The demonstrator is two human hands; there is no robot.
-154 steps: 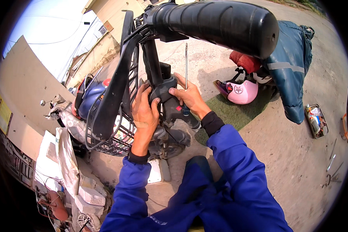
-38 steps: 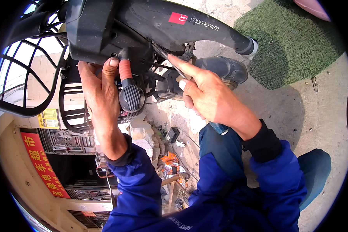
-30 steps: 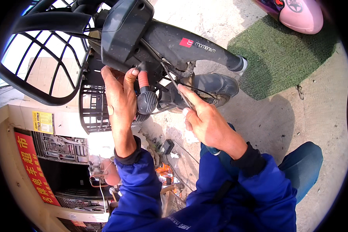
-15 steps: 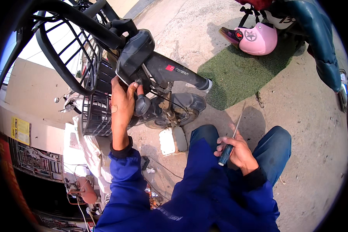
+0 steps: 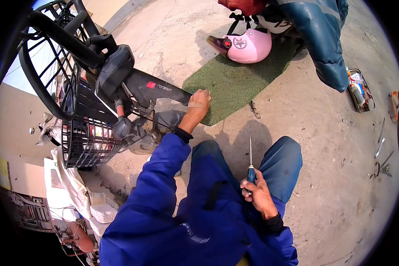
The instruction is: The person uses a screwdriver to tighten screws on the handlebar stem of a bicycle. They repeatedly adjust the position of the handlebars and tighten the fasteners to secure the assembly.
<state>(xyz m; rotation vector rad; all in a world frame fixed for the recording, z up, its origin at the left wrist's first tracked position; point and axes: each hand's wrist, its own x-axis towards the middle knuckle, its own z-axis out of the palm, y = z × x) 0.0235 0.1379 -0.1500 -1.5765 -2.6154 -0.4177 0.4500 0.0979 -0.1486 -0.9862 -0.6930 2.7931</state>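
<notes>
At the right end of a black frame tube (image 5: 162, 88) on a dark bike, my left hand (image 5: 197, 109) has its fingers curled over the tube's end. A strip of plaster crosses the back of that hand. A screwdriver (image 5: 251, 174) with a dark blue handle and long thin shaft is held in my right hand (image 5: 260, 195), above my lap. Its shaft points away from me, and its tip touches nothing. Left of the tube, a dark ribbed bulb-shaped part (image 5: 122, 129) hangs beneath a reddish sleeve on the bike.
Beyond my left hand lies a green mat (image 5: 228, 88), with a pink helmet (image 5: 252, 48) over its far part. A teal padded piece (image 5: 317, 42) hangs at upper right. A tray of supplies (image 5: 362, 106) and loose tools (image 5: 380, 148) lie far right. The bike's basket (image 5: 91, 144) stands left, near white sacks (image 5: 66, 181).
My left hand has left the bike's body beside the ribbed part and moved to the tube's end. The screwdriver now points straighter ahead. The view has shifted right, bringing the tray and tools into sight.
</notes>
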